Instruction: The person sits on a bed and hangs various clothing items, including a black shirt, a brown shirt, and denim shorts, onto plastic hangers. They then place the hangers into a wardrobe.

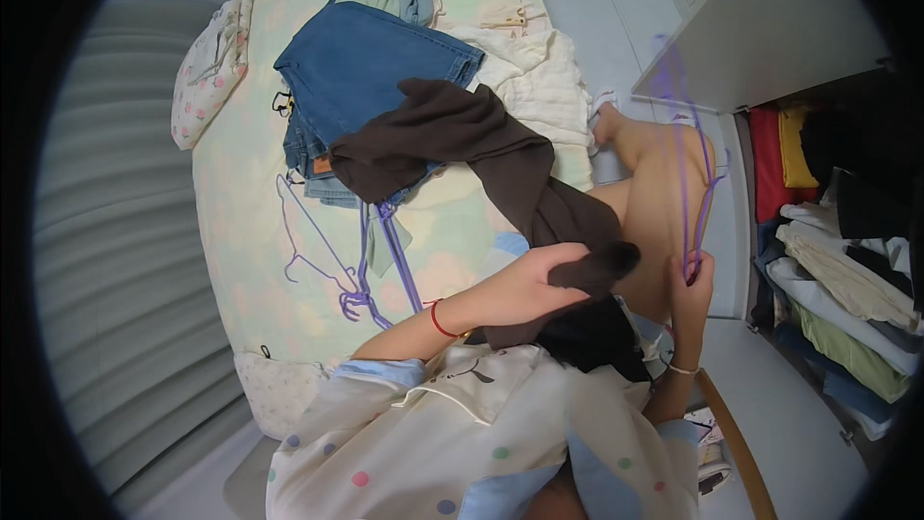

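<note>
My left hand [548, 282] grips one end of a dark brown garment [509, 166], bunched between thumb and fingers. The rest of the garment stretches across the bed and over a pile of blue denim clothes [368, 61]. Out to the right, my right hand [691, 278] holds a purple wire hanger [693, 180], blurred and standing up over my legs. More purple hangers [372, 282] lie on the bed beside my left forearm. A black cloth [599, 339] rests across my lap, partly hidden by my arm and the brown garment.
A white crinkled cloth [534, 87] lies along the right edge of the bed [238, 245]. Floral folded bedding [213, 79] sits at the far left. To my right, a cabinet with an open door [779, 29] holds stacked clothes [844, 289]. Grey curtains [130, 195] hang on the left.
</note>
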A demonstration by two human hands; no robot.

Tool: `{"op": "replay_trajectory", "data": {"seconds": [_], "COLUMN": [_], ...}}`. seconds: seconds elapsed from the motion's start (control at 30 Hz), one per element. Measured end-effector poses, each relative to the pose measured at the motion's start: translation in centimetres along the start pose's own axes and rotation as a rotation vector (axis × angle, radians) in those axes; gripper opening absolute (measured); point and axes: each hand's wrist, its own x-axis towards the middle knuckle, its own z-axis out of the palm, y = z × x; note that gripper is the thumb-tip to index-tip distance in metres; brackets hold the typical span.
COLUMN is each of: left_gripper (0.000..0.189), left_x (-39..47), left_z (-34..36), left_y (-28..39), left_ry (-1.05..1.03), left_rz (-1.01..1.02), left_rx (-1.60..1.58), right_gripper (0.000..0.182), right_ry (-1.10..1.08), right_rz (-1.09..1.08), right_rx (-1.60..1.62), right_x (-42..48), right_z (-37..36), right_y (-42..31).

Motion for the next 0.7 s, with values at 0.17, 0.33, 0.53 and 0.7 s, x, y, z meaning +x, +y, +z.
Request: {"op": "replay_trajectory", "data": {"seconds": [0.17, 0.33, 0.53, 0.7], "left_gripper": [0.037, 0.039, 0.056, 0.023], "left_x": [3.8, 8.0, 7.2, 4.0], "left_z": [6.3, 12.2, 8.8, -5.5], "left_y": [2.5, 0.4, -3.2, -8.3], "left_ry": [-0.217, -0.483, -0.521, 0.421], "left_rz": [0.323, 0.458, 0.342, 0.141], "left_rx": [-0.050, 0.115, 0.297, -0.256], "right_gripper": [0.027, 0.038, 0.039, 0.020], "right_ry": [-0.348, -0.119, -0.149, -0.288], "right_rz": [-0.162, 0.232, 0.073, 0.232], "right_rx": [0.605, 1.164, 0.621, 0.446], "right_x": [1.1, -3.9, -3.5, -3.1], "right_z": [-2.2, -7.8, -10.8, -9.5], "right_y": [6.5, -1.7, 4.5, 2.5]}}
